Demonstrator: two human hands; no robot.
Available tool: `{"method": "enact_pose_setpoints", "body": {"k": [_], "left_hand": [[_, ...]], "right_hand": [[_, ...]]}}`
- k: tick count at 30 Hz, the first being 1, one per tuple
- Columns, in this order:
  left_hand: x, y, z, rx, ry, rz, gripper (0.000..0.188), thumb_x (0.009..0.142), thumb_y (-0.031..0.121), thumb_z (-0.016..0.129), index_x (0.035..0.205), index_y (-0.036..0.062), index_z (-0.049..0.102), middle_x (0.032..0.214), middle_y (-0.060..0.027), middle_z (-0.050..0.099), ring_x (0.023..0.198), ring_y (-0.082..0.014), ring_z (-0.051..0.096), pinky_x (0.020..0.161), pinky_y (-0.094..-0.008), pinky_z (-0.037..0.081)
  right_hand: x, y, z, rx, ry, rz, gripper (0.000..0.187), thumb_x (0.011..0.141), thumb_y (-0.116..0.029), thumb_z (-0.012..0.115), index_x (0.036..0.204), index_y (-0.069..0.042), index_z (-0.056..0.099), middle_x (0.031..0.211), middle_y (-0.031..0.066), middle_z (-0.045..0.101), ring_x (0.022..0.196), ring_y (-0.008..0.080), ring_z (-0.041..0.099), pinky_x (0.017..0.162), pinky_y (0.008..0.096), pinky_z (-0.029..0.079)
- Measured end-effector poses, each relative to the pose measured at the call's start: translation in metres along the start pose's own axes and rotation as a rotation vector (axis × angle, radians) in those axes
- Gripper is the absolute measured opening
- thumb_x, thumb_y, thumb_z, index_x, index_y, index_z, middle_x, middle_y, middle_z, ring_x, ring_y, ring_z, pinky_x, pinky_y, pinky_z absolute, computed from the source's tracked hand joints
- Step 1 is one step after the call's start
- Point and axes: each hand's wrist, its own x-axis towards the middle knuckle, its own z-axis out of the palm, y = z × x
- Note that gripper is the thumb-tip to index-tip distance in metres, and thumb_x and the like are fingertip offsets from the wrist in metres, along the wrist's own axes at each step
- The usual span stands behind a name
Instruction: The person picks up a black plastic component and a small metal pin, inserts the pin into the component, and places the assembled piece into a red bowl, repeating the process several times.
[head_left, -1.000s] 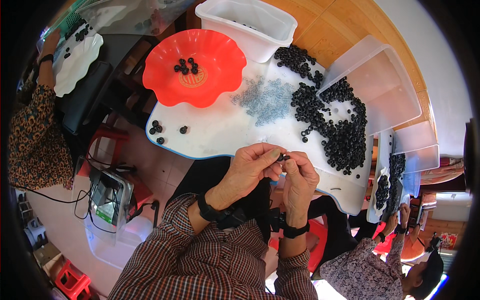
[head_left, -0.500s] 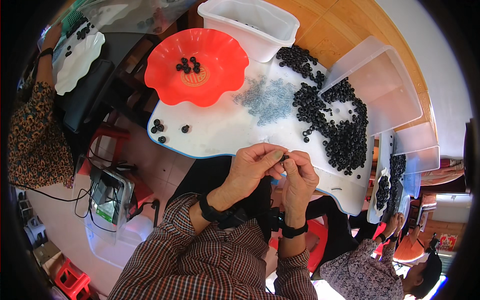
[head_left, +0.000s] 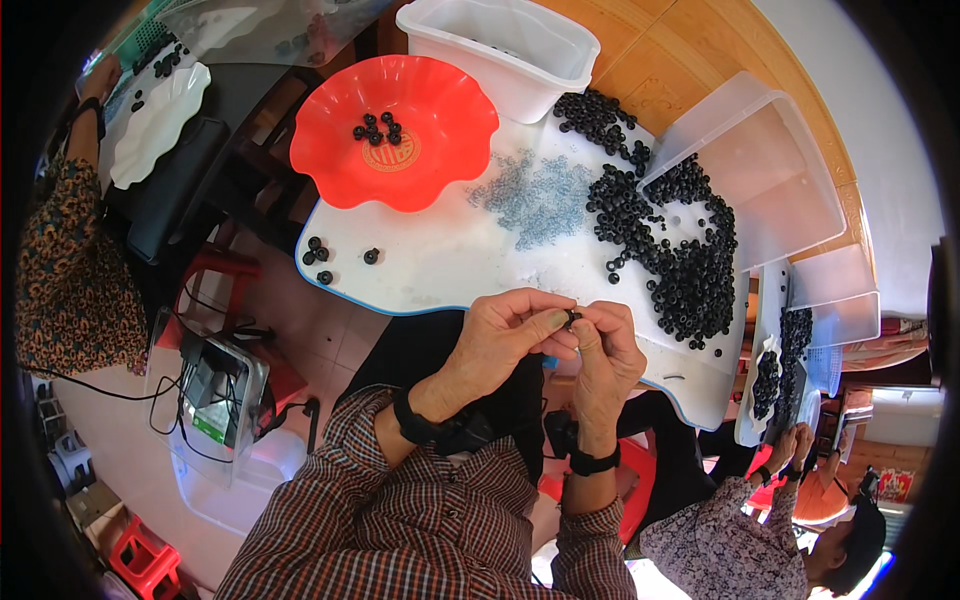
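My left hand [head_left: 503, 337] and my right hand [head_left: 604, 360] meet just off the table's front edge, pinching a small black ring-shaped part [head_left: 572, 318] between thumbs and fingertips. Fingers cover most of it. Beyond them on the white table [head_left: 430, 270] lies a loose spread of small clear bluish rings [head_left: 540, 197]. A big heap of black ring-shaped parts [head_left: 690, 290] covers the table's right side. Several more black parts [head_left: 317, 250] sit near the left corner. The red scalloped bowl [head_left: 440, 110] at the back left holds several of them.
Behind the bowl stands a white tub [head_left: 500, 60]. A clear plastic bin [head_left: 770, 170] lies tipped at the heap's right. A person in a floral top [head_left: 730, 540] works at lower right, another in a patterned sleeve [head_left: 80, 270] at far left. Cables and a clear box [head_left: 215, 390] are at left.
My hands stay together over the same spot, with the right one shifted slightly right and its fingers a little re-placed on the small part. The table's contents look the same.
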Motion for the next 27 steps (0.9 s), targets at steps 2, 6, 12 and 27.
{"method": "enact_pose_setpoints", "body": {"k": [2,6,12,27], "left_hand": [[0.000,0.000,-0.003,0.032,0.001,-0.025,0.023,0.097,0.004,0.054,0.116,-0.0055,0.061,0.096,-0.0136,0.068,0.081,-0.0183,0.069,0.075,-0.0307,0.061],[-0.001,0.001,-0.004,0.085,0.019,-0.078,0.021,0.096,0.004,0.056,0.113,-0.0055,0.063,0.090,-0.0127,0.069,0.079,-0.0180,0.070,0.072,-0.0306,0.061],[-0.004,-0.001,0.000,0.149,0.036,-0.017,0.022,0.095,0.002,0.055,0.115,-0.0072,0.062,0.093,-0.0156,0.069,0.080,-0.0193,0.070,0.073,-0.0312,0.061],[-0.011,0.003,0.007,0.395,-0.017,0.145,0.026,0.097,0.001,0.053,0.120,-0.0059,0.060,0.097,-0.0135,0.069,0.087,-0.0180,0.069,0.080,-0.0287,0.059]], "right_hand": [[0.000,-0.002,-0.001,-0.014,-0.010,0.000,0.011,0.085,0.007,0.066,0.095,0.005,0.065,0.098,0.0054,0.055,0.083,0.0097,0.053,0.073,0.0209,0.044],[-0.002,-0.002,-0.006,-0.150,-0.040,-0.029,0.011,0.084,0.002,0.069,0.094,0.003,0.066,0.096,0.0052,0.056,0.081,0.0107,0.053,0.072,0.0216,0.044],[-0.001,-0.005,-0.009,-0.220,-0.064,-0.038,0.012,0.082,-0.002,0.072,0.093,0.002,0.066,0.092,0.0054,0.056,0.080,0.0120,0.053,0.071,0.0227,0.044],[-0.001,-0.007,-0.014,-0.150,-0.085,-0.052,0.013,0.082,-0.002,0.072,0.094,0.002,0.066,0.093,0.0054,0.057,0.081,0.0115,0.054,0.072,0.0227,0.045]]}}
